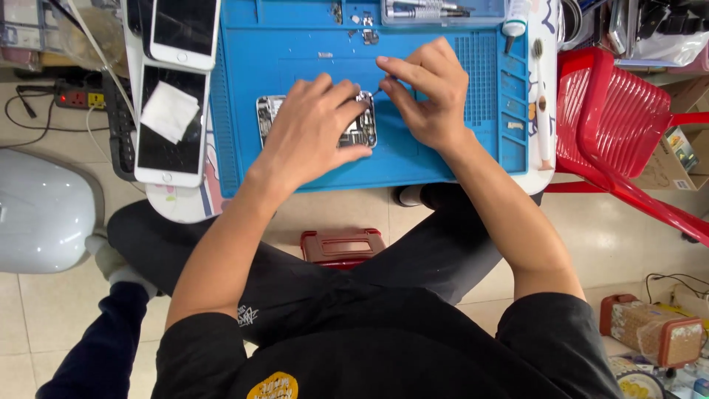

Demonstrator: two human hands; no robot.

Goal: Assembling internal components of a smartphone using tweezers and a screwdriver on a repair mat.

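**Two hands on an opened phone**

Two hands meet over the blue mat (413, 159), the landmark here. Nearest the viewer, below the mat's front edge, a small red case (342, 246) lies on the tiled floor between the person's dark-clad legs. On the mat's middle, the left hand (314, 129) lies flat over an opened phone (360, 131), fingers spread and pressing it down, covering most of its inside. The right hand (428, 92) is pinched around a thin tool (378, 91) whose tip touches the phone's right upper corner.

Left of the mat, two white phones lie end to end: the near phone (171, 125) carries a white cloth (169, 111), the far phone (185, 29) sits beyond it. Further left, a power strip (77, 97) rests on the floor, with a grey rounded object (40, 210) closer in. Right of the mat stands a red plastic chair (617, 111). At the mat's far edge, small screws and metal tools (425, 10) lie in a tray.
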